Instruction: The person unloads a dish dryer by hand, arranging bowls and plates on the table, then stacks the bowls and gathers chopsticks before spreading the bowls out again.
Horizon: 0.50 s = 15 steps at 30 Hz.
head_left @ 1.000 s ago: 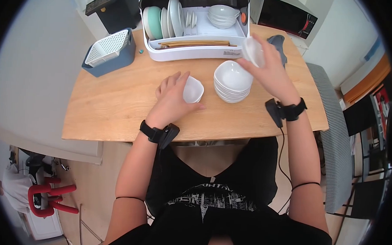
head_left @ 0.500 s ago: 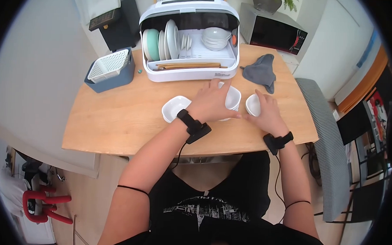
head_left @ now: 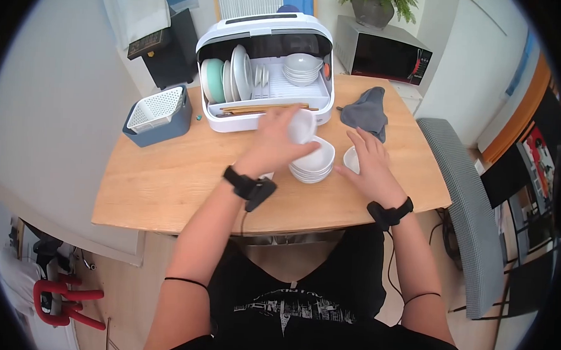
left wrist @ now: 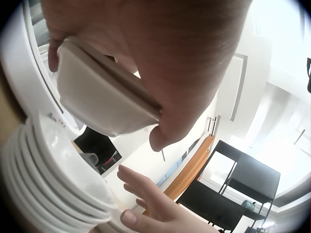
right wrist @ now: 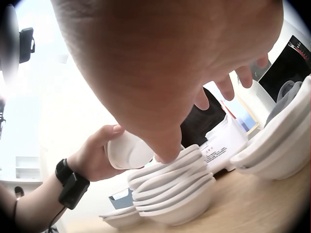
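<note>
My left hand (head_left: pixel 270 142) grips a white bowl (head_left: pixel 303 126), tilted on its side above the middle stack of white bowls (head_left: pixel 312 166). The left wrist view shows fingers and thumb at opposite edges of the held bowl (left wrist: pixel 99 97), clear of the stack (left wrist: pixel 51 184). At the right, my right hand (head_left: pixel 376 172) hovers beside other white bowls (head_left: pixel 350 158), fingers spread and holding nothing. Those bowls (right wrist: pixel 279 143) look nested in the right wrist view. Another white bowl (right wrist: pixel 124 218) sits left of the stack, mostly hidden behind my left wrist in the head view.
Behind the bowls stands a white dish rack (head_left: pixel 232 124) with plates, bowls and chopsticks. A grey cloth (head_left: pixel 366 113) lies at the back right. To the left is a blue basket (head_left: pixel 163 129) with a white one inside; a microwave (head_left: pixel 386 57) stands beyond the table.
First my left hand moved from the left bowl to the middle stack, then raised a bowl from it. My right hand lowered its bowl at the right and let go. The head view shifted.
</note>
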Each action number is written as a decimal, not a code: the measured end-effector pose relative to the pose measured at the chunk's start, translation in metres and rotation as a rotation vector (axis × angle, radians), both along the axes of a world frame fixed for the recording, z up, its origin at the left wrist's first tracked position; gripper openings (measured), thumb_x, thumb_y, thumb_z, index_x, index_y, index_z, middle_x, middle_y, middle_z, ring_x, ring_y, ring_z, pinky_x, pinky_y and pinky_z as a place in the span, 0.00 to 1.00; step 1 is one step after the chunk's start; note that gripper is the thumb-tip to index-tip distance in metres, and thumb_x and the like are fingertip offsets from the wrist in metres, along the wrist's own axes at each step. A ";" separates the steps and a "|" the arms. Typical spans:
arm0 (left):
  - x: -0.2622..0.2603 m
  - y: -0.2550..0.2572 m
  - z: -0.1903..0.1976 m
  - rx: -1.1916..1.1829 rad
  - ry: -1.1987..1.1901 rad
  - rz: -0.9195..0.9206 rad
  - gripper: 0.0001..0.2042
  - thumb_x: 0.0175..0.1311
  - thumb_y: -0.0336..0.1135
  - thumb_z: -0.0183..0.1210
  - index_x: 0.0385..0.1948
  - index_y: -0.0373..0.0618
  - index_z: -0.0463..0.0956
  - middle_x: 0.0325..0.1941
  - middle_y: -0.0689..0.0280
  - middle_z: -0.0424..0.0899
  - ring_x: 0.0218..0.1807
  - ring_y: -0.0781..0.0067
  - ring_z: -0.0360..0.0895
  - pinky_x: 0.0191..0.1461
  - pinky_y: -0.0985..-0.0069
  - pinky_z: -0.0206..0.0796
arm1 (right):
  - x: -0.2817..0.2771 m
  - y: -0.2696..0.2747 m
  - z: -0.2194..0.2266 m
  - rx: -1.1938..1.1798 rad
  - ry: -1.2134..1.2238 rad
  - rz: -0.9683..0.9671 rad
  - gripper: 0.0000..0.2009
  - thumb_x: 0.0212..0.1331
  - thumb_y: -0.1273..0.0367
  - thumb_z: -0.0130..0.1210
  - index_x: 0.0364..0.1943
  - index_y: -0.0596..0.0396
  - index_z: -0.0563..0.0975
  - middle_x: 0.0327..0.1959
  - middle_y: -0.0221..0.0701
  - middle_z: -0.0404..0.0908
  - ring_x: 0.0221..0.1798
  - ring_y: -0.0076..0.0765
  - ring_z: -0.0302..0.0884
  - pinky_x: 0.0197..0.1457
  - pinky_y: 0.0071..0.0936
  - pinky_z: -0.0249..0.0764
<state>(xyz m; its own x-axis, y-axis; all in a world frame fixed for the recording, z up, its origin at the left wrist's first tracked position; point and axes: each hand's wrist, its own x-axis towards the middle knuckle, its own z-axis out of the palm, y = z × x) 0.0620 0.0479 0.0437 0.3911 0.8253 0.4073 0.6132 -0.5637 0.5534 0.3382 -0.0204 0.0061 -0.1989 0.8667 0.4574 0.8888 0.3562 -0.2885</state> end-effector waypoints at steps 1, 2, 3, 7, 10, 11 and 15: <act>-0.015 -0.002 0.007 0.027 -0.039 0.015 0.48 0.57 0.56 0.78 0.78 0.42 0.68 0.72 0.42 0.71 0.75 0.38 0.67 0.79 0.51 0.63 | -0.004 0.003 0.002 -0.004 0.001 -0.004 0.47 0.58 0.49 0.76 0.78 0.55 0.67 0.80 0.55 0.63 0.84 0.63 0.57 0.83 0.59 0.57; -0.033 -0.010 0.015 -0.001 -0.053 0.055 0.47 0.58 0.54 0.78 0.78 0.42 0.68 0.72 0.42 0.71 0.76 0.40 0.67 0.79 0.52 0.64 | -0.008 0.007 0.003 0.018 0.035 0.070 0.46 0.59 0.49 0.76 0.78 0.56 0.68 0.80 0.56 0.64 0.83 0.63 0.58 0.83 0.58 0.58; -0.053 -0.018 0.020 -0.026 -0.065 0.094 0.46 0.58 0.51 0.79 0.77 0.41 0.68 0.71 0.43 0.72 0.76 0.42 0.68 0.78 0.53 0.65 | -0.013 0.011 0.005 0.042 0.070 0.143 0.45 0.60 0.50 0.76 0.77 0.56 0.68 0.79 0.56 0.65 0.83 0.62 0.59 0.83 0.56 0.59; -0.145 -0.025 -0.012 -0.002 -0.087 0.276 0.44 0.60 0.47 0.79 0.77 0.41 0.69 0.70 0.46 0.72 0.74 0.45 0.71 0.78 0.56 0.66 | -0.046 0.015 0.021 -0.039 0.069 0.269 0.46 0.61 0.47 0.74 0.78 0.57 0.68 0.79 0.57 0.65 0.81 0.65 0.62 0.83 0.55 0.60; -0.185 -0.041 -0.040 -0.139 -0.064 0.436 0.44 0.59 0.48 0.79 0.77 0.41 0.70 0.71 0.45 0.72 0.73 0.44 0.70 0.78 0.54 0.66 | -0.066 0.032 0.004 -0.010 0.041 0.267 0.49 0.60 0.44 0.73 0.80 0.56 0.66 0.78 0.58 0.67 0.80 0.66 0.64 0.81 0.57 0.62; -0.191 -0.047 -0.045 -0.134 -0.061 0.439 0.44 0.59 0.48 0.79 0.77 0.41 0.70 0.71 0.45 0.72 0.73 0.44 0.70 0.78 0.54 0.66 | -0.072 0.037 0.001 -0.040 0.022 0.241 0.50 0.60 0.43 0.73 0.81 0.55 0.65 0.76 0.57 0.69 0.78 0.67 0.66 0.79 0.58 0.64; -0.201 -0.065 -0.059 -0.179 0.049 0.492 0.45 0.57 0.50 0.80 0.76 0.42 0.71 0.71 0.44 0.71 0.75 0.40 0.66 0.78 0.51 0.64 | -0.096 0.031 0.025 -0.336 -0.116 0.119 0.49 0.60 0.47 0.72 0.82 0.54 0.63 0.75 0.54 0.71 0.75 0.67 0.67 0.81 0.55 0.63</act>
<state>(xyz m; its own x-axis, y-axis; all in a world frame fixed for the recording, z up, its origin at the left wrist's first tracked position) -0.1387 -0.0171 -0.0154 -0.0449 0.9712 0.2340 0.8094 -0.1019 0.5784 0.2417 0.0105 0.0307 -0.3412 0.9323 0.1200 0.8804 0.3617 -0.3067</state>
